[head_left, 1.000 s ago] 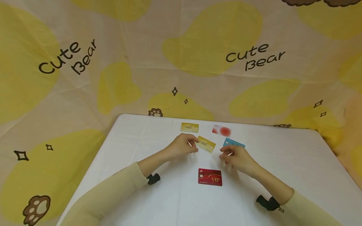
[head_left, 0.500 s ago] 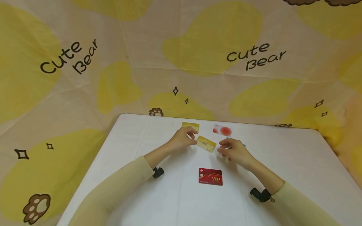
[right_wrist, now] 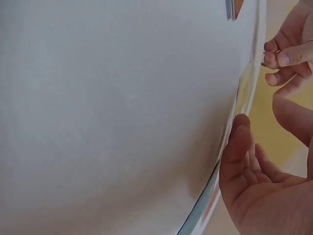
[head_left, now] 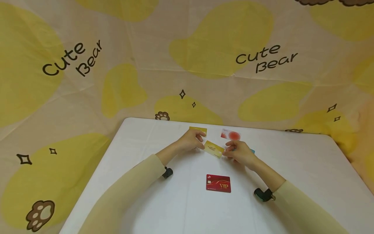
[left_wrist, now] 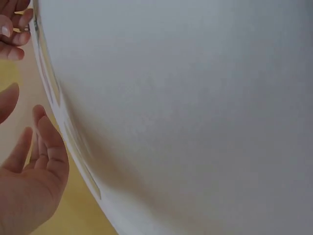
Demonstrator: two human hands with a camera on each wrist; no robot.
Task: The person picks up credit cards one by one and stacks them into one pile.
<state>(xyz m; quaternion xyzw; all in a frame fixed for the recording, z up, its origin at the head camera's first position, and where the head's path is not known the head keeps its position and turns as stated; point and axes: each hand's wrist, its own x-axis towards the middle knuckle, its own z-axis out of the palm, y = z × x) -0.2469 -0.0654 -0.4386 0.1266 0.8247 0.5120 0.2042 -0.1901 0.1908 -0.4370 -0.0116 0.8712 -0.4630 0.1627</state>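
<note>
**Right hand (head_left: 241, 153) is arriving at the middle yellow card (head_left: 214, 149)**

Head view: the right hand is moving toward ten o'clock, bringing its fingertips to the card's four o'clock end and covering more of the blue card (head_left: 252, 151). The left hand (head_left: 191, 140) is easing toward one o'clock, partly hiding the far yellow card (head_left: 198, 129), its thumb sitting by the ten o'clock end. This is apparently putting both ends within reach. The middle yellow card is lying aslant on the table (head_left: 146, 139), the red VIP card (head_left: 218, 183) resting at its six o'clock.

Left wrist view: at eight o'clock, the left grip is curving loosely, thumb and fingers parted, nothing showing between.

Right wrist view: at four o'clock, the right grip is likewise gaping, holding nothing visible; whether it is touching the card, I cannot tell.
</note>
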